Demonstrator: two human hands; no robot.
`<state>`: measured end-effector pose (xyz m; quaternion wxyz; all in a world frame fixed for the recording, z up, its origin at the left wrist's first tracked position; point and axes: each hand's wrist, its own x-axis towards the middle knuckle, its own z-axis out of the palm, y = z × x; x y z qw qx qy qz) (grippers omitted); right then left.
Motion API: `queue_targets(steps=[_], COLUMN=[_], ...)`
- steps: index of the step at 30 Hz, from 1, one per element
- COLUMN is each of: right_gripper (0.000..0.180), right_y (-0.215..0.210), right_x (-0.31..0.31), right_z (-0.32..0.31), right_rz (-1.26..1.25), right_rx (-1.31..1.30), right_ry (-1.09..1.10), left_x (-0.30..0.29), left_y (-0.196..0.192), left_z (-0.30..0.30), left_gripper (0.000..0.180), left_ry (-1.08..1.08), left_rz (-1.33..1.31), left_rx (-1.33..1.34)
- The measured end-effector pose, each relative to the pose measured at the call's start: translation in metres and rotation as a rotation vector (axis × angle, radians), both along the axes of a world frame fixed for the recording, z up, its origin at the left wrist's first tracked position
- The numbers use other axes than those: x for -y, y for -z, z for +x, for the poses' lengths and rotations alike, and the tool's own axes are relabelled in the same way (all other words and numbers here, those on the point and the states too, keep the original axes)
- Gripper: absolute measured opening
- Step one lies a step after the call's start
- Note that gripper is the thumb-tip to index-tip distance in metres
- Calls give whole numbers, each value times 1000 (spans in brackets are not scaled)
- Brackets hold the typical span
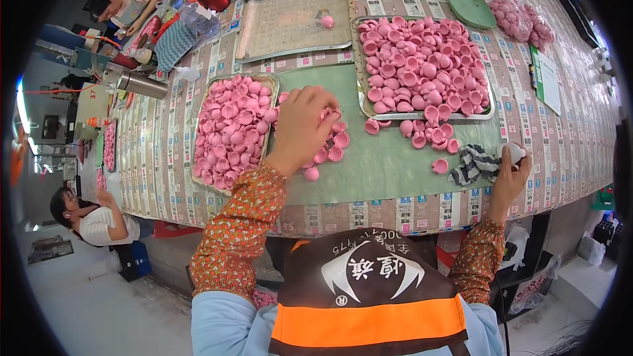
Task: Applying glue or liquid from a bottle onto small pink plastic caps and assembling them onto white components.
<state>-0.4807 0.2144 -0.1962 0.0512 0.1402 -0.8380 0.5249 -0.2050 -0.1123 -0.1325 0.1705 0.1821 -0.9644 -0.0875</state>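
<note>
My left hand (304, 125) is closed, its fingers curled round a pink cup-shaped piece (326, 113) that shows only in part. It hovers by a small heap of pink cup-shaped pieces (335, 153) on the green mat (369, 175). Beside it, a metal tray (277, 86) is heaped with similar pink pieces (231, 128). At the right, my right hand (510, 181) grips a small white rounded object (510, 153), whose kind I cannot make out. A black, grey and white striped cloth (476, 165) lies just left of that hand.
A larger metal tray (489, 113) holds many pink pieces, some spilling over its front edge. Behind the mat lies a shallow tray (290, 26) with one pink ball. A green dish (470, 8), bagged pink pieces (521, 21) and a steel flask (142, 84) surround these. Two people sit at left.
</note>
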Motion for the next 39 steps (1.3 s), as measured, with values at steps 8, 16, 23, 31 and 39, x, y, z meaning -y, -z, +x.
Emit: queue_targets(steps=[8,16,23,31,39], right_gripper=[18,39,35,35,39], right_y=[-58,-75,-65,-68,-66], right_x=[27,64,64,65,43], right_z=[65,167,173,177,161], right_rz=[-480,-314,-178,7,23], right_rx=[53,598,656,419,352], right_ry=[-200,-848,-858,-954,-983], left_x=[-81,-154,-152,-153,-149], left_y=[-10,3,0,20,13], left_z=[24,37,57,72,75], left_gripper=[15,18,21,27,49], left_ry=[-71,-182,-164,-80,-130], left_rz=[1482,1780,2148,2216,2420], left_rx=[-398,-458,-364,-282,-456])
